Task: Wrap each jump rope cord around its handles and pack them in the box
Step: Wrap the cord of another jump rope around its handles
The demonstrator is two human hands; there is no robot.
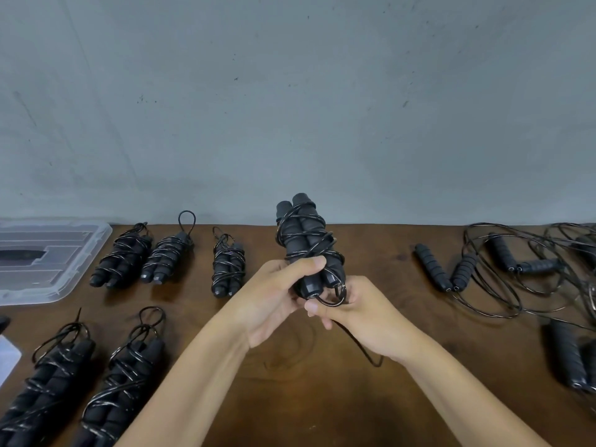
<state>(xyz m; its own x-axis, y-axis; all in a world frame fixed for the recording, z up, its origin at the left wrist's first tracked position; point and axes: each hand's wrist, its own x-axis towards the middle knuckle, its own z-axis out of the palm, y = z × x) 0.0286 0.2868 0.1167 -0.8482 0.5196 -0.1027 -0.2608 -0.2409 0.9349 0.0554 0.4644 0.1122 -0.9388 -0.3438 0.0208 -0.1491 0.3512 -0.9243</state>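
A black jump rope (304, 233) stands upright above the table's middle, its two foam handles side by side with the cord wound round them. My left hand (274, 295) grips the lower end of the handles. Just right of it, my right hand (354, 312) pinches a loop of the cord (329, 300) under the handle ends. A loose tail of cord (361, 345) trails down below my right hand. The clear plastic box (77, 282) sits at the far left.
Several wrapped jump ropes lie left of my hands, three (167, 258) in a back row and two (125, 379) nearer me. Unwrapped ropes (503, 269) with tangled cords spread over the right side. A grey wall rises behind the brown table (309, 398).
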